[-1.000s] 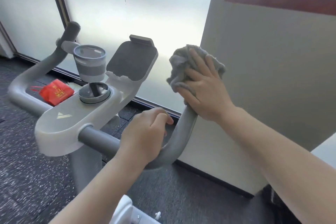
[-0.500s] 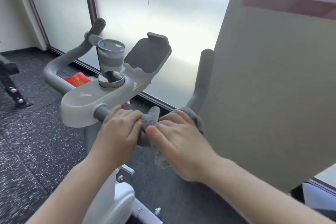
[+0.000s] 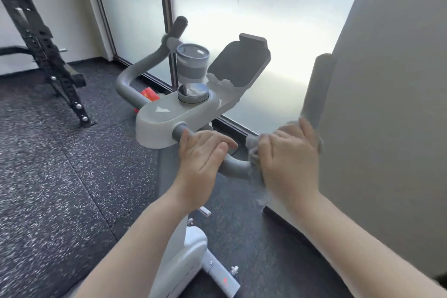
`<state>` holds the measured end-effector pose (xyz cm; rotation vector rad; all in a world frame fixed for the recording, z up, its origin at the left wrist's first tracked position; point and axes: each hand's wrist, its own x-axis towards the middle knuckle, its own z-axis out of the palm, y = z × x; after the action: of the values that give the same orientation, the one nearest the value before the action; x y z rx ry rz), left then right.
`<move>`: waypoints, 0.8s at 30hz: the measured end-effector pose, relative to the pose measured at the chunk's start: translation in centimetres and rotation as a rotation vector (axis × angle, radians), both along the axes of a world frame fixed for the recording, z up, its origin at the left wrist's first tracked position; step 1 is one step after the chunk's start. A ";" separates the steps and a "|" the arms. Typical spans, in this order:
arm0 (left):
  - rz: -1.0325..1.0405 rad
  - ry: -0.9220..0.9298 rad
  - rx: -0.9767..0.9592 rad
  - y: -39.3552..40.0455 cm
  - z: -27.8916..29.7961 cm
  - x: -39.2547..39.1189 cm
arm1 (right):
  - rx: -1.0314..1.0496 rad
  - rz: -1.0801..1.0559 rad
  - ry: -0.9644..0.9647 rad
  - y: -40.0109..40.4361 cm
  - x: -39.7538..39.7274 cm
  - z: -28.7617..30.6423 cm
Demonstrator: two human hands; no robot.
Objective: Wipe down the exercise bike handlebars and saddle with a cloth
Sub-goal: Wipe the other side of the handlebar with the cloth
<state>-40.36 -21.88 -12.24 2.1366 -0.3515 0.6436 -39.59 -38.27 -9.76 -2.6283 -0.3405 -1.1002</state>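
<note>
Step in hand: wiping right handlebar (image 3: pixel 235 168). Cloth (image 3: pixel 254 152) wrapped on the bar's bend, gripped by right hand (image 3: pixel 290 159), fingers curled round it. Left hand (image 3: pixel 202 152) rests on bar, fingers straight, together. Next, likely: left bar, then saddle, out of view.

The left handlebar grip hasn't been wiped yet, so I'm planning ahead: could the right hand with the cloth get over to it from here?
Probably yes. The right hand holds the cloth on the right bar; only the console and cup lie between, low enough to pass over toward the left handlebar grip.
</note>
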 end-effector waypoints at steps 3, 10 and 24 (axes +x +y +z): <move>-0.183 0.174 -0.344 0.7 -0.6 0.2 | -0.186 -0.077 0.077 5.5 -2.3 -1.3; -0.342 0.306 -0.528 4.5 2.0 0.4 | -0.270 0.027 0.229 8.0 -1.1 1.4; -0.002 0.001 0.237 10.2 0.6 3.7 | -0.456 -0.075 0.306 11.1 0.6 1.1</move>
<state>-36.67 -11.63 -11.63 2.3603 -0.4485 0.6255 -39.01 -27.21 -8.71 -3.1756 -0.4749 -0.6812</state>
